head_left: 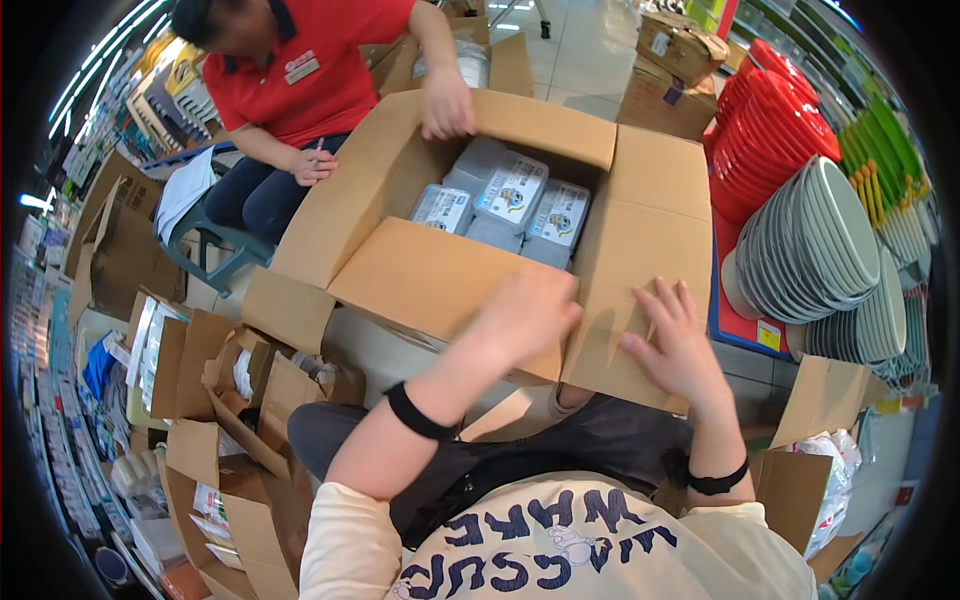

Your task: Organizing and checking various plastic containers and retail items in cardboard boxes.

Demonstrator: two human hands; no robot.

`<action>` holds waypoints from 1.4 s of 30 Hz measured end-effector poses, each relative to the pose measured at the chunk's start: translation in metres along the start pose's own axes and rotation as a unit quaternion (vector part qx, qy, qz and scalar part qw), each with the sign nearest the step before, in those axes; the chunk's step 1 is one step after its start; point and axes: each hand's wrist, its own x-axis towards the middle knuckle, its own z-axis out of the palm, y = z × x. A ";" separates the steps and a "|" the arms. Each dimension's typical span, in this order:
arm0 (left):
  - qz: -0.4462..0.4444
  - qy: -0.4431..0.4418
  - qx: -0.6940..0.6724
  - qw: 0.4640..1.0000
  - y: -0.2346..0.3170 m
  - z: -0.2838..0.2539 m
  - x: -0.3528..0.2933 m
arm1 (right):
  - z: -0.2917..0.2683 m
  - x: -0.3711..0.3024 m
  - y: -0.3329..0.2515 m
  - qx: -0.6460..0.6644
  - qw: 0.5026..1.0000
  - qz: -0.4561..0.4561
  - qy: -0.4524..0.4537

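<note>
A large open cardboard box (648, 235) stands in front of me with its flaps folded outward. Inside lie several translucent grey plastic cases (483, 160) with printed labels. My left hand (525, 315), slightly blurred, is curled over the near flap close to the box's near right corner. Its fingertips are hidden, and I cannot make out what is in them. My right hand (675, 345) rests on the right flap with its fingers spread and holds nothing. Across from me, a person in a red shirt (310, 70) has one hand (447, 103) at the box's far left edge.
Stacked red basins (765, 140) and pale oval basins (805, 240) stand to the right on a low red platform. Opened cartons (240, 520) crowd the lower left. Another carton (795, 490) with plastic-wrapped goods sits lower right. A grey-green stool (215, 260) is at left.
</note>
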 end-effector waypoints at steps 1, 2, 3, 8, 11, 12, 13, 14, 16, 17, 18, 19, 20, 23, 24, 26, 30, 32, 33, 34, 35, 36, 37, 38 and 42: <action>0.001 0.094 0.079 0.992 -0.028 0.019 0.008 | 0.006 -0.001 -0.004 0.004 1.000 0.005 0.001; 0.003 0.190 0.157 0.969 -0.055 0.040 0.017 | 0.013 0.001 -0.008 0.028 0.999 0.018 -0.013; 0.002 0.187 0.163 0.969 -0.071 0.050 0.023 | 0.021 0.004 -0.007 0.053 0.998 0.028 -0.026; -0.090 0.039 0.223 0.970 -0.069 0.023 0.048 | 0.060 0.009 0.003 0.122 0.987 0.046 -0.088; 0.074 0.321 0.193 0.924 -0.031 -0.037 0.015 | 0.072 0.008 0.009 0.146 0.986 0.048 -0.066; 0.093 0.358 0.183 0.911 -0.015 -0.064 -0.013 | 0.073 0.008 0.009 0.154 0.984 0.054 -0.068; 0.110 0.373 0.164 0.907 -0.008 -0.077 -0.042 | 0.071 0.009 0.010 0.201 0.975 0.067 -0.073; 0.114 0.362 0.147 0.913 0.001 -0.084 -0.070 | 0.071 0.010 0.012 0.247 0.963 0.076 -0.077; 0.115 0.344 0.136 0.922 -0.001 -0.076 -0.128 | 0.074 0.013 0.008 0.238 0.963 0.083 -0.093; 0.113 0.335 0.143 0.924 -0.011 -0.061 -0.154 | 0.076 0.016 0.004 0.226 0.964 0.090 -0.104; 0.097 0.335 0.165 0.923 -0.013 -0.043 -0.180 | 0.082 0.017 0.003 0.230 0.963 0.088 -0.109; 0.080 0.334 0.186 0.921 -0.016 -0.027 -0.202 | 0.091 0.018 0.002 0.237 0.963 0.084 -0.095; 0.071 0.330 0.191 0.922 -0.016 -0.018 -0.216 | 0.096 0.018 -0.001 0.245 0.963 0.076 -0.083; 0.032 0.368 0.167 0.914 -0.014 0.016 -0.230 | 0.098 0.021 0.002 0.276 0.957 0.069 -0.062; 0.023 0.383 0.164 0.909 -0.015 0.023 -0.232 | 0.097 0.022 0.001 0.287 0.952 0.076 -0.071; 0.010 0.398 0.156 0.904 -0.016 0.032 -0.235 | 0.098 0.019 0.000 0.283 0.953 0.076 -0.077; 0.015 0.401 0.141 0.905 -0.017 0.033 -0.233 | 0.097 0.017 0.001 0.282 0.953 0.075 -0.076; 0.018 0.387 0.136 0.912 -0.017 0.031 -0.233 | 0.100 0.016 0.004 0.281 0.955 0.069 -0.069; 0.021 0.390 0.136 0.910 -0.017 0.031 -0.233 | 0.102 0.016 0.004 0.282 0.955 0.064 -0.064; 0.019 0.389 0.135 0.911 -0.017 0.031 -0.233 | 0.102 0.016 0.004 0.280 0.956 0.064 -0.060; 0.017 0.388 0.134 0.912 -0.016 0.032 -0.233 | 0.103 0.016 0.005 0.278 0.956 0.066 -0.061; 0.019 0.390 0.133 0.911 -0.017 0.033 -0.233 | 0.103 0.016 0.005 0.276 0.957 0.068 -0.061; 0.018 0.393 0.131 0.910 -0.018 0.034 -0.233 | 0.103 0.016 0.005 0.274 0.957 0.067 -0.059; 0.016 0.395 0.129 0.909 -0.018 0.036 -0.234 | 0.104 0.015 0.005 0.274 0.958 0.067 -0.059; 0.012 0.383 0.118 0.916 -0.016 0.034 -0.238 | 0.103 0.014 0.006 0.269 0.959 0.065 -0.061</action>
